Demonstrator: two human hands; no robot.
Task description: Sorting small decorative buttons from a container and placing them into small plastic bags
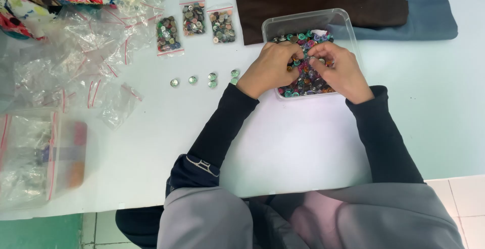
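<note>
Both hands deep in clear rectangular plastic tub (283, 24) of mixed coloured buttons (305, 79), far side of pale counter (283, 143).

Progress, judging by layout: three small zip bags of buttons (194, 26) filled and lined up; loose row of green glassy buttons (202, 79) set out left of tub; tub looks well stocked, heap of empty clear bags (86, 52) waiting. Plenty left.

Left hand (270, 67): fingers curled down into pile, grip close together, contents hidden.

Right hand (341, 72): fingertips pinched near left's, touching buttons; can't tell which one held.
</note>
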